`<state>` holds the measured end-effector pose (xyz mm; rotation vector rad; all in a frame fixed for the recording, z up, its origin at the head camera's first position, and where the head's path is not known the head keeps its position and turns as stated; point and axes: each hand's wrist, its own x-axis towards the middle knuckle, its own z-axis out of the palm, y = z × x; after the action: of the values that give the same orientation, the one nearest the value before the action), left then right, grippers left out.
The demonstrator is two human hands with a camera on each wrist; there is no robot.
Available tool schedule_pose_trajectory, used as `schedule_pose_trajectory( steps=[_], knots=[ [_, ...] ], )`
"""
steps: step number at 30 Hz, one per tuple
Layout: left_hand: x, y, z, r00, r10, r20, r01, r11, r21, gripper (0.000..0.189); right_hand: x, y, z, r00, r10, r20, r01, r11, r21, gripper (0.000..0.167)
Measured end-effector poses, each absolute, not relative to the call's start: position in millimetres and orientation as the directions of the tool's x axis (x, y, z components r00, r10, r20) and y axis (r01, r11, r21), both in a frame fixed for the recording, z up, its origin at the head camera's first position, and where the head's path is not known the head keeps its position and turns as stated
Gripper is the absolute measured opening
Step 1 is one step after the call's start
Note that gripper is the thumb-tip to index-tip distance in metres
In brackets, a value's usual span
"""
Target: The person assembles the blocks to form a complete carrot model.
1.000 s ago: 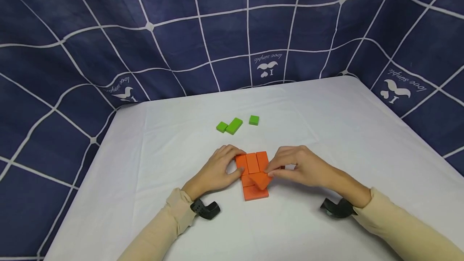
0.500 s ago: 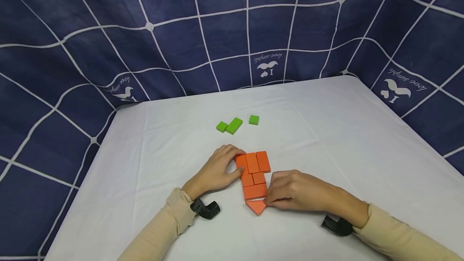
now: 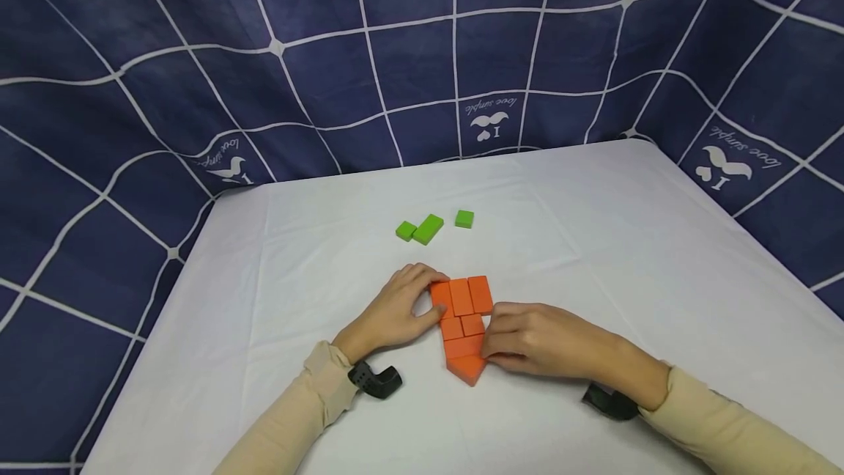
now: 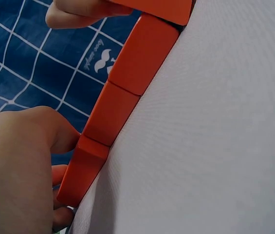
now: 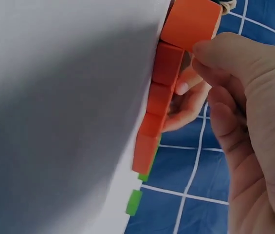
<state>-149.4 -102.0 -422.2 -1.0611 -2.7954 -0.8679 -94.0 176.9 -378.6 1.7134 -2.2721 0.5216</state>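
Observation:
Orange blocks lie in a flat figure on the white cloth. Three upright rectangular blocks, the middle one [image 3: 461, 297] between two others, form the far row. Nearer are two small square blocks [image 3: 472, 325] and a crosswise rectangular block [image 3: 461, 347]. My right hand [image 3: 547, 339] pinches the triangular block [image 3: 467, 370] at the near end, its point toward me. In the right wrist view that triangular block [image 5: 191, 24] touches my thumb tip. My left hand [image 3: 395, 310] holds the far-left rectangular block [image 3: 441, 297] between thumb and fingers.
Beyond the orange figure lie a green rectangular block [image 3: 428, 229] and two small green square blocks, one [image 3: 406, 231] beside it and one [image 3: 464, 219] farther right. White cloth [image 3: 316, 240] covers the table. A navy checked curtain [image 3: 409, 57] stands behind.
My right hand has brought the triangular block down from above the figure to its near end, then moved it slightly away from me against the crosswise block. My left hand has stayed put.

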Motion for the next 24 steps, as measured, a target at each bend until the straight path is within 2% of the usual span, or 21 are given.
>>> schedule_pose_trajectory(
  steps=[4,10,14,19,24],
  knots=[
    [-150,-102,-422,-0.762,0.609,0.219,0.626,0.608,0.488,0.039,-101,179,-364,-0.335,-0.873,0.355,-0.941,0.291,-0.171,0.019],
    [-151,-103,-423,-0.758,0.609,0.235,0.633,0.599,0.49,0.038,-143,169,-335,-0.54,-0.799,0.264,-0.832,0.459,-0.311,0.017],
    [-151,-103,-422,-0.757,0.61,0.234,0.632,0.595,0.496,0.038,-191,153,-334,-0.653,-0.741,0.156,-0.726,0.554,-0.407,0.03],
    [-150,-102,-421,-0.76,0.609,0.227,0.627,0.597,0.5,0.039,-246,133,-342,-0.703,-0.705,0.094,-0.669,0.61,-0.426,0.045],
    [-150,-102,-422,-0.759,0.61,0.229,0.63,0.599,0.494,0.038,-272,116,-346,-0.715,-0.699,0.0,-0.648,0.663,-0.374,0.05]
  ],
)
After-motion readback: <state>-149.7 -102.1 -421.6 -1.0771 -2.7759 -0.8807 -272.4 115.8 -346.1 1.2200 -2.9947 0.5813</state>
